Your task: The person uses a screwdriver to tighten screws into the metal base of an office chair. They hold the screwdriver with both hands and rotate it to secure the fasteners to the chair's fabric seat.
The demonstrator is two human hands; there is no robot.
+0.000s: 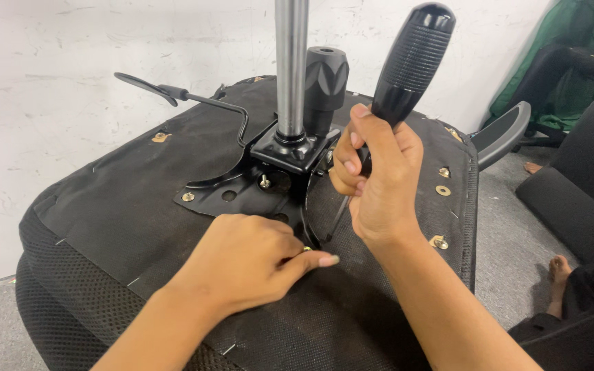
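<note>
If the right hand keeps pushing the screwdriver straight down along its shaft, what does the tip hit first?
Most likely the black metal mounting plate at its near edge, close to the small brass screw that the left hand pinches. The right hand angles the screwdriver down-left toward that spot; the tip itself is hidden, so depth is uncertain.

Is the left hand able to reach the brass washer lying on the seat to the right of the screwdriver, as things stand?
Probably not directly: the right hand with the screwdriver stands between the left hand and the washer.
</note>
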